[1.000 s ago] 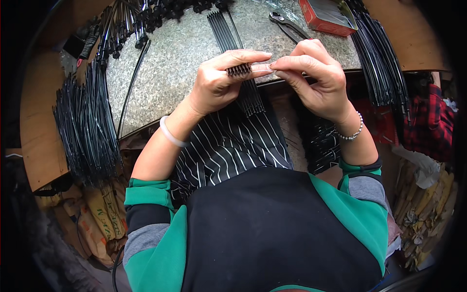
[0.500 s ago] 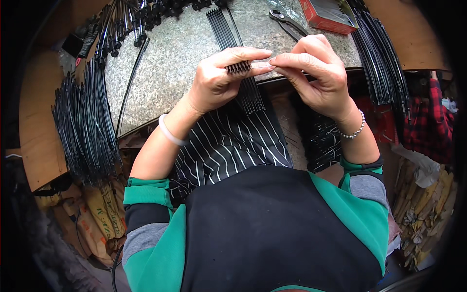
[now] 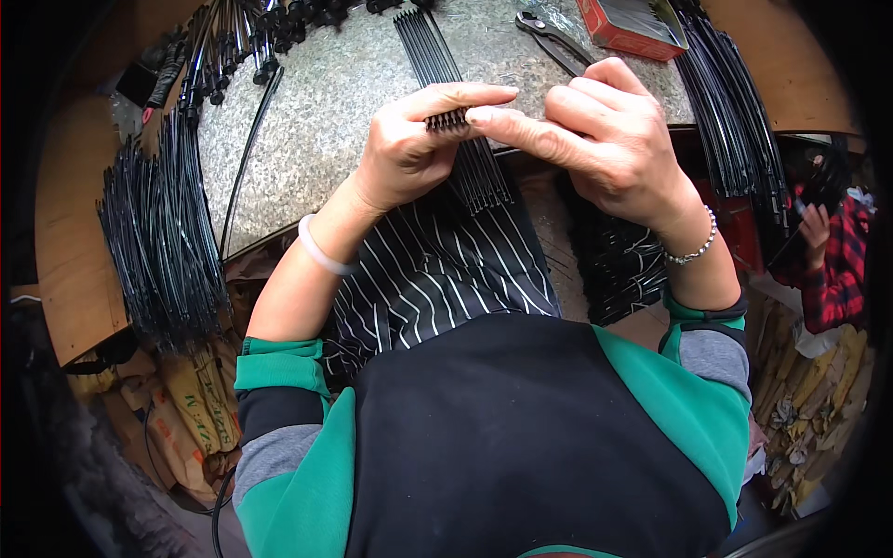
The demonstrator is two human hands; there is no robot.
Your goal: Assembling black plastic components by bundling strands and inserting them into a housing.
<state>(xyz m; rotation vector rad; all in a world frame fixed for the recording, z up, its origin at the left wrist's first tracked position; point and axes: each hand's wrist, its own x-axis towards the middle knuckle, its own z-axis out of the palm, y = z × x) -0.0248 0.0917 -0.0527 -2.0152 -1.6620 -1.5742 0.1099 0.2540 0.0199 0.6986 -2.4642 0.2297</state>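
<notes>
My left hand (image 3: 409, 144) is closed on a small dark ridged piece (image 3: 446, 120), coil-like or comb-like; I cannot tell its exact kind. Its thumb lies below and its index finger stretches above the piece. My right hand (image 3: 600, 139) reaches in with the index finger straight, its tip touching the piece's right end. The other fingers of that hand are curled and its thumb is mostly hidden; nothing shows in its grasp. Beneath my left hand, a row of thin black rods (image 3: 428, 51) lies side by side on the stone-topped table (image 3: 326, 84) and overhangs its near edge.
Pliers (image 3: 553, 42) lie beside a red open box (image 3: 642, 42) at the far right. Bundles of black rods hang over the table's left (image 3: 163, 232) and right (image 3: 735, 121) sides. A co-worker's hand (image 3: 815, 228) and red plaid sleeve (image 3: 842, 288) show at the right.
Before, my right thumb and index finger pinched thin clear strands by the dark piece; now the index finger is stretched against its end and the strands are out of sight. A co-worker's hand has appeared.
</notes>
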